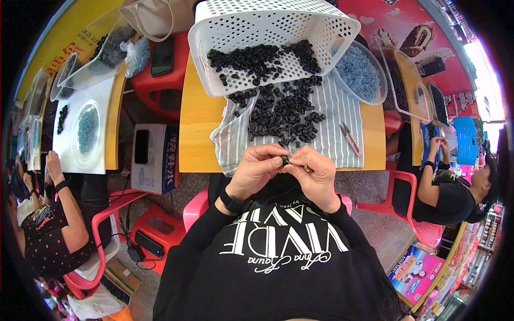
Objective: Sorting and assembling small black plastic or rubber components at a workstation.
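Close together at the table's near edge, my left hand (256, 170) and my right hand (315, 176) pinch a small black part (285, 160) between their fingertips. Fingers cover most of it, so its exact kind does not show. Just beyond them, a pile of short black cylindrical parts (284, 115) lies on a grey-and-white striped cloth (338, 107). A white perforated basket (267, 27), tipped toward me, holds more black parts. Small snips (350, 139) with reddish handles rest on the cloth, right of the pile.
A clear tub (360, 72) of bluish small pieces stands right of the basket. People work at tables on both sides. On the left are a red stool (155, 80), a cardboard box (152, 168) with a phone (141, 146), and another red stool (160, 230).
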The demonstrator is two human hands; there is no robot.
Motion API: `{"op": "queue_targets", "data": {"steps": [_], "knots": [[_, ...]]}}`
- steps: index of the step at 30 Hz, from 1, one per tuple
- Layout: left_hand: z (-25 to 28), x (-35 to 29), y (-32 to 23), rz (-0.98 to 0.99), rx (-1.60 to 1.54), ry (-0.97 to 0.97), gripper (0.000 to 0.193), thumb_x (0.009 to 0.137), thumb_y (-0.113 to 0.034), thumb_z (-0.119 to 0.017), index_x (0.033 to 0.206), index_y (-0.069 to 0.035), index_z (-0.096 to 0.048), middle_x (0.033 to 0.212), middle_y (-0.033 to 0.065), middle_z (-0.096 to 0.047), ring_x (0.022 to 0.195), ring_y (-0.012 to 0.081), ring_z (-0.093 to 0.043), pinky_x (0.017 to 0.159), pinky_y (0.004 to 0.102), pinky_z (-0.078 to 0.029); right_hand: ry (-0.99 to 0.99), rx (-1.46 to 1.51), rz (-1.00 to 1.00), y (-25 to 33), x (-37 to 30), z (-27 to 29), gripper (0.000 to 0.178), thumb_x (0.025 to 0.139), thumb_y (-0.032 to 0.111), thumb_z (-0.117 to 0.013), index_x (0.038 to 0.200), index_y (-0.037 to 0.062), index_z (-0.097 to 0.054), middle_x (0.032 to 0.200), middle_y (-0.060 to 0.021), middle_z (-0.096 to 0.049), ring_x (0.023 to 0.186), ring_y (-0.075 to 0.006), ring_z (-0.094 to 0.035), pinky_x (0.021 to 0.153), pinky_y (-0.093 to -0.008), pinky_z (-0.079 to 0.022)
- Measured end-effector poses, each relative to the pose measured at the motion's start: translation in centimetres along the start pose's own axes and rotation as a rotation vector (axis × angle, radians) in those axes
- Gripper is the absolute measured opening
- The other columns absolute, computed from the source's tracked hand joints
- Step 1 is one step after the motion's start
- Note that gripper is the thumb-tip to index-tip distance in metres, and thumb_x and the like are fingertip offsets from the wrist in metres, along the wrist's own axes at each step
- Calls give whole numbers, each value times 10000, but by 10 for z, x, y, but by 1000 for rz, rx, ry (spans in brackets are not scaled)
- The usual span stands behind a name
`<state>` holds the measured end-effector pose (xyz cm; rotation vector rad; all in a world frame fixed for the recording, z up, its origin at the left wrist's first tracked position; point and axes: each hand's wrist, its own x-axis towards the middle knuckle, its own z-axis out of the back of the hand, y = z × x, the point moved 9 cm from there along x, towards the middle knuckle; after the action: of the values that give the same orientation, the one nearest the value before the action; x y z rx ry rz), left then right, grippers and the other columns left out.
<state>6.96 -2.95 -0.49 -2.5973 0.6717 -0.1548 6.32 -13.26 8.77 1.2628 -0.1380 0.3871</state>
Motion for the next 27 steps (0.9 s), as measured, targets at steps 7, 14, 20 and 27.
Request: {"op": "queue_targets", "data": {"steps": [7, 14, 20, 27], "knots": [[-3, 0, 0, 7, -16, 21, 179, 900, 10, -631, 1072, 46, -666, 1022, 76, -598, 874, 153, -633, 767, 259, -542, -14, -1, 59, -4, -4, 1, 159, 753, -40, -748, 823, -20, -607, 741, -102, -603, 648, -188, -602, 562, -270, -456], [3, -2, 3, 47, 81, 2, 197, 902, -68, -661, 1074, 26, -663, 982, 81, -614, 740, 140, -644, 620, 226, -530, 29, -86, 145, 6, -1, 0, 165, 750, -29, -745, 830, -10, -601, 734, -112, -599, 636, -223, -606, 554, -292, -464], [5, -2, 4, 42, 74, -24, 203, 912, -81, -653, 1081, 31, -656, 974, 95, -631, 684, 138, -646, 579, 211, -529, 50, -144, 210, 10, 0, -3, 167, 749, -28, -738, 822, -8, -589, 729, -117, -596, 634, -252, -606, 551, -315, -470], [3, -4, 2, 48, 42, -41, 172, 909, -41, -644, 1061, 37, -668, 932, 74, -629, 702, 139, -654, 573, 212, -530, 51, -124, 216, 7, 1, -3, 177, 744, -24, -742, 824, -9, -585, 715, -119, -585, 622, -258, -596, 542, -322, -462]]}}
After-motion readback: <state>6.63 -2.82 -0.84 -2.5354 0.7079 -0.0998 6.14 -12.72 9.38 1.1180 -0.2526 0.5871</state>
